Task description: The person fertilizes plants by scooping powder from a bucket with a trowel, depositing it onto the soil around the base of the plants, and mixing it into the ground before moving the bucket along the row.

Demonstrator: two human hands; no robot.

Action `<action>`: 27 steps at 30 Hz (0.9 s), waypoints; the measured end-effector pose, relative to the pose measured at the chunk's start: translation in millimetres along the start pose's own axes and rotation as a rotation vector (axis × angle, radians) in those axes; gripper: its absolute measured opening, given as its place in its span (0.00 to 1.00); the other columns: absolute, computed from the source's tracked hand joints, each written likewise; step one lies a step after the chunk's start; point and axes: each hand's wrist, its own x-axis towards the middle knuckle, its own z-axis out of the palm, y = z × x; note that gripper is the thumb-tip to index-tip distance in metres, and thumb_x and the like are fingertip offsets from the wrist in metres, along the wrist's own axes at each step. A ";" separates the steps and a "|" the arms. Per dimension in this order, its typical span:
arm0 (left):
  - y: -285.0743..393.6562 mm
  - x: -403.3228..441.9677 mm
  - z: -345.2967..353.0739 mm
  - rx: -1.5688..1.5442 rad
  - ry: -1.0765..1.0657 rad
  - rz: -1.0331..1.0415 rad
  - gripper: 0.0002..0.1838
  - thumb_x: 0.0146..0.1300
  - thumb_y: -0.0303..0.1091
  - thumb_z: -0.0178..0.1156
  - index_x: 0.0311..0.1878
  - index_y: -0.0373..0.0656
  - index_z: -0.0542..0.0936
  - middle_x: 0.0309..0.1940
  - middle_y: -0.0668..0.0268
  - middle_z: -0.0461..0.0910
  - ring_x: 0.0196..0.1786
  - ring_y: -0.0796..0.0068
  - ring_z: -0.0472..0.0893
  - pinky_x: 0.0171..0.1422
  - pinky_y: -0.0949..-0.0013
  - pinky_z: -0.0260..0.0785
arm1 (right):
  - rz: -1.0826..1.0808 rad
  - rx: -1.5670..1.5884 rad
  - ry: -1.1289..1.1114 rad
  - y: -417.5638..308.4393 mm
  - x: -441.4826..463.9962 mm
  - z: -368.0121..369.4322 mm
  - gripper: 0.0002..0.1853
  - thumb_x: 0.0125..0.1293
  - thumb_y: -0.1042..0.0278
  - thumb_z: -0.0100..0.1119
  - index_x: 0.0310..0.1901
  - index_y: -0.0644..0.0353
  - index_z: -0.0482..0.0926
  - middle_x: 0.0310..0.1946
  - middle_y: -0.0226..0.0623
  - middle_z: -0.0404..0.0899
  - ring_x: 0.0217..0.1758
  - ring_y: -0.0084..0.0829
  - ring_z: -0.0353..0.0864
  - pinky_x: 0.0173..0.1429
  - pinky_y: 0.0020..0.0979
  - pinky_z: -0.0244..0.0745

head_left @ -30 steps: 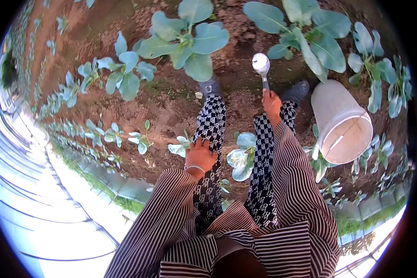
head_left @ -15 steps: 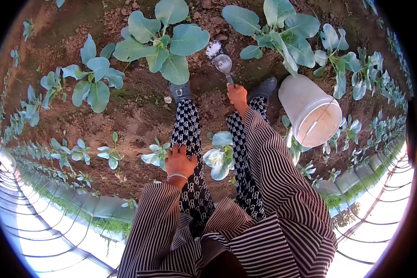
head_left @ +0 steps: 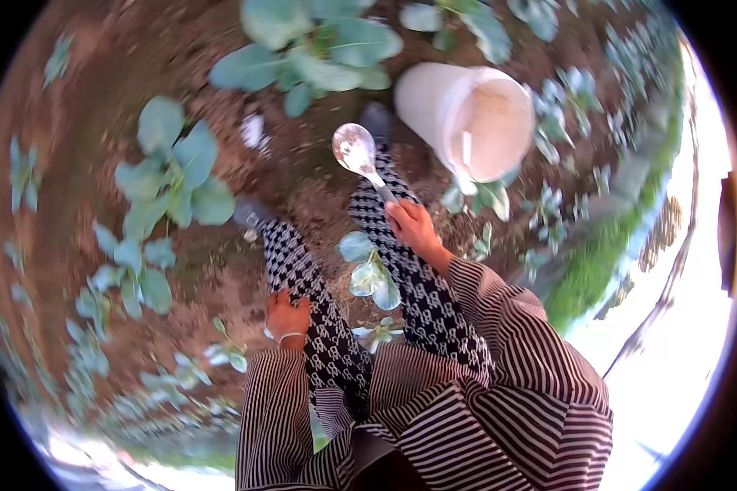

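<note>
My right hand [head_left: 413,227] is wrapped round the dark handle of a large spoon [head_left: 354,149], whose pale bowl points up and left over the soil and shows whitish residue. My left hand [head_left: 288,316] rests on my patterned trouser leg near the knee, fingers apart, holding nothing. A patch of white powder [head_left: 254,132] lies on the soil between two leafy plants, left of the spoon. The white bucket [head_left: 426,102] is tilted at the upper right, its opening toward me and its handle across the rim.
Broad-leaved plants [head_left: 327,53] stand at the top, with another [head_left: 172,176] at the left. A small plant [head_left: 368,274] grows between my legs. More plants run in rows at both sides. A grass strip [head_left: 606,262] and bright sheeting edge the right.
The spoon was full of white at first, then tipped at the soil, where a white patch appeared. Now the spoon is away from the patch. The view has turned right.
</note>
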 end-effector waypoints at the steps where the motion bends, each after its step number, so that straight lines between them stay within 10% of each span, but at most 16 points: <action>1: 1.6 -1.3 0.3 0.029 0.015 0.008 0.29 0.53 0.50 0.61 0.56 0.46 0.78 0.63 0.54 0.70 0.61 0.48 0.71 0.63 0.51 0.66 | -0.093 -0.089 0.086 21.5 -19.4 -35.0 0.18 0.69 0.54 0.53 0.28 0.60 0.74 0.16 0.25 0.67 0.18 0.17 0.65 0.20 0.24 0.59; 7: 28.5 -4.6 -15.8 0.187 -0.001 -0.038 0.28 0.54 0.51 0.62 0.57 0.48 0.77 0.63 0.58 0.70 0.60 0.55 0.73 0.60 0.52 0.69 | -0.065 0.047 0.558 21.2 -89.5 -180.1 0.24 0.71 0.46 0.45 0.22 0.54 0.71 0.12 0.23 0.65 0.10 0.16 0.62 0.12 0.22 0.57; 12: 55.3 -4.6 -23.3 0.336 -0.006 -0.068 0.26 0.55 0.52 0.61 0.54 0.49 0.78 0.59 0.61 0.73 0.56 0.55 0.76 0.55 0.51 0.73 | 0.092 0.174 0.322 31.6 83.8 -268.7 0.25 0.68 0.47 0.52 0.20 0.60 0.71 0.11 0.27 0.64 0.11 0.19 0.61 0.14 0.25 0.55; 16: 59.9 2.0 -18.0 0.418 0.067 0.001 0.27 0.50 0.51 0.63 0.53 0.48 0.79 0.58 0.60 0.74 0.57 0.54 0.75 0.56 0.52 0.72 | 0.312 0.155 0.433 45.1 257.5 -257.4 0.22 0.68 0.51 0.53 0.21 0.57 0.69 0.11 0.29 0.63 0.10 0.26 0.61 0.14 0.29 0.55; 19: 70.5 5.7 -17.9 0.431 0.016 -0.044 0.27 0.49 0.51 0.64 0.52 0.47 0.79 0.57 0.58 0.74 0.56 0.53 0.76 0.57 0.53 0.72 | 0.079 0.321 0.429 44.5 308.0 -218.0 0.22 0.68 0.52 0.52 0.20 0.56 0.68 0.12 0.30 0.64 0.10 0.26 0.61 0.14 0.30 0.55; 27: 89.2 9.4 -21.5 0.502 0.016 -0.031 0.26 0.50 0.51 0.63 0.51 0.49 0.80 0.56 0.58 0.76 0.53 0.52 0.77 0.55 0.52 0.72 | 0.074 0.690 0.323 48.9 203.6 -214.0 0.20 0.67 0.49 0.53 0.24 0.55 0.69 0.16 0.26 0.65 0.11 0.18 0.56 0.14 0.23 0.50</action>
